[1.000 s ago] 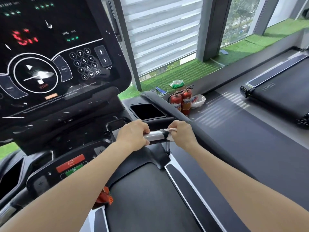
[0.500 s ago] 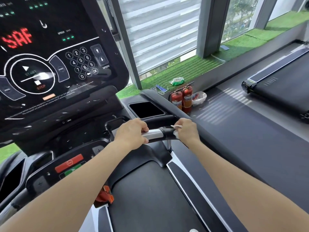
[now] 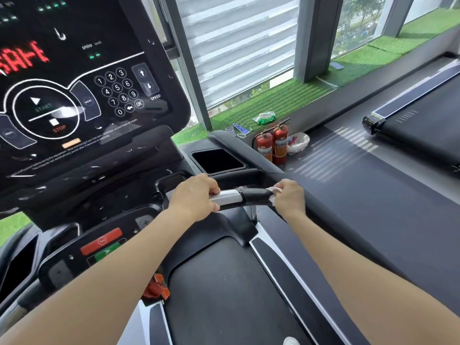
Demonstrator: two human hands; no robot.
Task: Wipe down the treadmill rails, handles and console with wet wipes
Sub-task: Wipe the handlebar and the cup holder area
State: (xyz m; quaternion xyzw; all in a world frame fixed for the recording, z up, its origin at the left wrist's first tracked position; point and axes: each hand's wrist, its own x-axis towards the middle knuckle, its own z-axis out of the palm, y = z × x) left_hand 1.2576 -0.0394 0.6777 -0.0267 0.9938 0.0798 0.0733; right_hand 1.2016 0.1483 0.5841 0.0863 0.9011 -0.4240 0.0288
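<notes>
A horizontal treadmill handle (image 3: 245, 197), silver on the left and black rubber on the right, runs across the middle of the head view. My left hand (image 3: 193, 196) grips its silver part. My right hand (image 3: 288, 197) grips the black end, with a white wet wipe (image 3: 273, 191) wrapped between fingers and handle; only a bit of the wipe shows. The black console (image 3: 82, 95) with keypad and lit red letters rises at upper left. The right side rail (image 3: 323, 210) slopes down just behind my right hand.
A cup holder recess (image 3: 216, 161) lies behind the handle. Two red fire extinguishers (image 3: 272, 145) stand on the floor by the green-turf window ledge, where a wipes pack (image 3: 265, 118) lies. A red stop button (image 3: 100, 241) sits lower left. A second treadmill (image 3: 410, 125) is at right.
My right hand has slid rightwards along the handle with the wipe, uncovering more of the black grip. The left hand keeps its hold. The console's red display has changed.
</notes>
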